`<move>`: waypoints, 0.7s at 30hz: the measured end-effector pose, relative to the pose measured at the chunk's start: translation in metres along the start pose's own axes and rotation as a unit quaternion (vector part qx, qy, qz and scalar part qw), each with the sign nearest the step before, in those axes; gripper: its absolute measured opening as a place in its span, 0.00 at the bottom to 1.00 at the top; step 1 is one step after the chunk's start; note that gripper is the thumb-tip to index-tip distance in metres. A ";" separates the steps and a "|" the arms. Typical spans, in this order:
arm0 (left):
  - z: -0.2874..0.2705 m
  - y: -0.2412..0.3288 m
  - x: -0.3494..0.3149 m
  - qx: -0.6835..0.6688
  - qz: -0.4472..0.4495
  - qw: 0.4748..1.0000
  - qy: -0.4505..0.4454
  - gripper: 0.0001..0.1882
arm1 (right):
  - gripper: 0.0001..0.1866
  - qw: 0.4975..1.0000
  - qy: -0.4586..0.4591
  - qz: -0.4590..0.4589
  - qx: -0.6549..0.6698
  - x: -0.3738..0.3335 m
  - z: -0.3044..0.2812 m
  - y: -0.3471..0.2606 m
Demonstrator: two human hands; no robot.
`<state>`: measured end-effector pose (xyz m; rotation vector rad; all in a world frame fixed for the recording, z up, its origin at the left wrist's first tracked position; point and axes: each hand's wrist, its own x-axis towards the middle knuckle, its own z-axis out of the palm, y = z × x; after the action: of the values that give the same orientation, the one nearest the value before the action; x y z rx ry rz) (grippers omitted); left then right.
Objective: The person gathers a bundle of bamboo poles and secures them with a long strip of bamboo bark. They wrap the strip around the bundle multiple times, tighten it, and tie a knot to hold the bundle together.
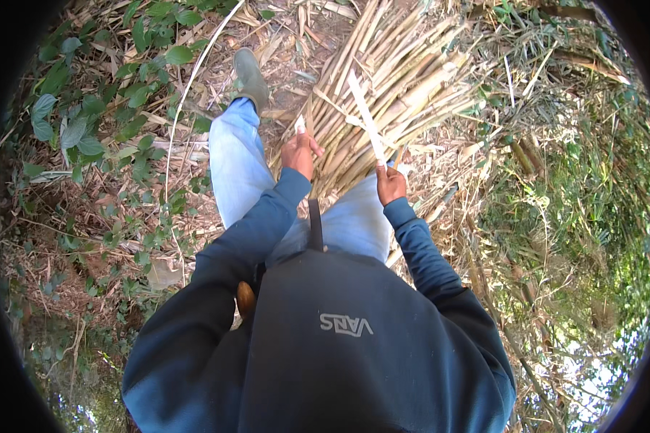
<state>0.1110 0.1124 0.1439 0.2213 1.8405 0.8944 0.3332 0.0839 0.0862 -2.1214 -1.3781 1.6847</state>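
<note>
A bundle of dry, tan cane-like stalks (404,90) lies on the ground before me, with a pale band (350,119) across it. My right hand (391,183), at the bundle's near right side, is closed round the lower end of a long, flat, whitish strip (365,112). That strip points up and away over the stalks; its material is unclear. At the near left edge of the bundle is my left hand (300,155), fingers partly curled. A small white bit shows at its fingertips, and I cannot make out what it is.
My left shoe (250,78) stands beside the bundle on leaf litter (278,94). Green leafy plants (87,123) grow on the left; brush and twigs (556,173) fill the right. A brown wooden-looking handle (245,298) is at my waist, near a dark hanging strap (315,224).
</note>
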 end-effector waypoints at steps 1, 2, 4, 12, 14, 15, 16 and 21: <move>0.005 0.009 0.006 -0.019 0.010 1.000 0.001 0.24 | 0.26 0.998 0.011 -0.051 -0.037 0.012 0.008 0.004; 0.011 0.016 0.008 -0.033 0.011 0.999 0.003 0.24 | 0.26 0.996 -0.023 -0.060 -0.069 0.022 0.013 -0.012; 0.016 0.022 0.019 -0.053 0.017 0.998 0.004 0.26 | 0.27 0.986 -0.082 -0.091 -0.112 0.056 0.035 -0.052; -0.027 0.082 0.075 -0.122 0.035 0.991 0.039 0.26 | 0.18 0.957 -0.136 -0.201 -0.161 0.168 0.145 -0.073; -0.038 0.085 0.085 -0.116 0.032 0.992 0.021 0.25 | 0.19 0.947 -0.159 -0.229 -0.161 0.175 0.166 -0.060; -0.043 0.087 0.089 -0.116 0.030 0.993 0.012 0.25 | 0.19 0.940 -0.138 -0.258 -0.177 0.177 0.175 -0.054; -0.036 0.091 0.085 -0.106 0.009 0.994 -0.012 0.28 | 0.20 0.931 -0.121 -0.288 -0.190 0.176 0.181 -0.056; 0.023 0.063 0.056 0.019 -0.002 0.989 -0.150 0.27 | 0.26 0.962 -0.171 -0.109 -0.181 0.185 0.190 -0.075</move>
<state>0.0904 0.1978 0.1410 0.3560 1.5790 0.7779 0.1301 0.1731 -0.0779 -1.7931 -2.0774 1.8867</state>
